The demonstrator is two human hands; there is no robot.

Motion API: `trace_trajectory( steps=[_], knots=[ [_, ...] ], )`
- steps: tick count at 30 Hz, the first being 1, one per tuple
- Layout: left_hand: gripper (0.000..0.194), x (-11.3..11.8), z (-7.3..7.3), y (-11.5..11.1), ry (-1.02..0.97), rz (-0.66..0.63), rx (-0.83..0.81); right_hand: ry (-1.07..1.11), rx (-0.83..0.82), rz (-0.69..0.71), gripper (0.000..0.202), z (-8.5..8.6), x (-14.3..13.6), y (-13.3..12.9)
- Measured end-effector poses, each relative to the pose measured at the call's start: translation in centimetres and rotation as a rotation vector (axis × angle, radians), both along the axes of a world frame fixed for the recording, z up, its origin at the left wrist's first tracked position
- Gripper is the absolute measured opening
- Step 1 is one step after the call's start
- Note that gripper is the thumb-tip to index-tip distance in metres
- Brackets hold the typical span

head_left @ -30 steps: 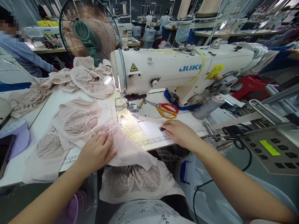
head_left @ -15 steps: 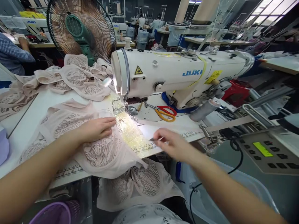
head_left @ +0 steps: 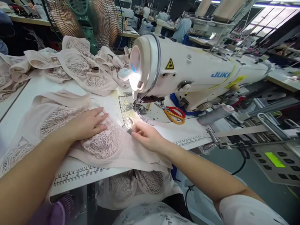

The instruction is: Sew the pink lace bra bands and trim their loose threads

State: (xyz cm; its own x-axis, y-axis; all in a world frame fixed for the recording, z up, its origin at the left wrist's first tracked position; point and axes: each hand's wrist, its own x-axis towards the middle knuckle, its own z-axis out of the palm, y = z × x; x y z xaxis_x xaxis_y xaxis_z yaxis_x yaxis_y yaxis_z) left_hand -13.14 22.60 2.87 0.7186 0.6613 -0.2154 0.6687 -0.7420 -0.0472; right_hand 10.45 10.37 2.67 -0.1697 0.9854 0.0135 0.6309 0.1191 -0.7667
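A pale pink lace bra (head_left: pixel 105 143) lies spread on the white sewing table. My left hand (head_left: pixel 86 123) rests flat on its lace, fingers stretched out and slightly apart. My right hand (head_left: pixel 147 136) pinches a small dark grey piece (head_left: pixel 129 131) between thumb and fingers; most of it is hidden, so its kind is unclear. That hand is over the bra's right-hand part, just in front of the lit needle area of the white sewing machine (head_left: pixel 197 68). Shiny yellowish tape (head_left: pixel 128 120) covers the machine bed by my fingertips.
Scissors with red and orange handles (head_left: pixel 175 115) lie under the machine arm. More pink bras (head_left: pixel 79 68) are heaped at the back left before a fan (head_left: pixel 84 18). Another bra (head_left: pixel 150 182) hangs below the table edge. A control panel (head_left: pixel 276 159) stands at right.
My right hand has moved left from the table's front edge onto the bra, with the small grey piece in its pinch. The bra's right end now reaches farther right. The view has shifted.
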Motion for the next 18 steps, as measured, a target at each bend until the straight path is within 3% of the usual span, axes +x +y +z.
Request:
trace_trajectory(
  steps=[5,8,18],
  knots=[
    [0.053,-0.4,0.3,0.1,-0.048,-0.063,-0.055,-0.319,0.133,-0.044,0.007,0.9,-3.5,5.9],
    [0.049,-0.4,0.4,0.0,-0.049,-0.086,-0.048,-0.518,0.171,-0.018,0.015,0.6,-5.7,8.5],
    [0.043,-0.3,0.9,-0.3,-0.084,-0.079,-0.154,-0.687,0.149,0.038,0.022,-0.1,-7.8,9.8]
  ],
)
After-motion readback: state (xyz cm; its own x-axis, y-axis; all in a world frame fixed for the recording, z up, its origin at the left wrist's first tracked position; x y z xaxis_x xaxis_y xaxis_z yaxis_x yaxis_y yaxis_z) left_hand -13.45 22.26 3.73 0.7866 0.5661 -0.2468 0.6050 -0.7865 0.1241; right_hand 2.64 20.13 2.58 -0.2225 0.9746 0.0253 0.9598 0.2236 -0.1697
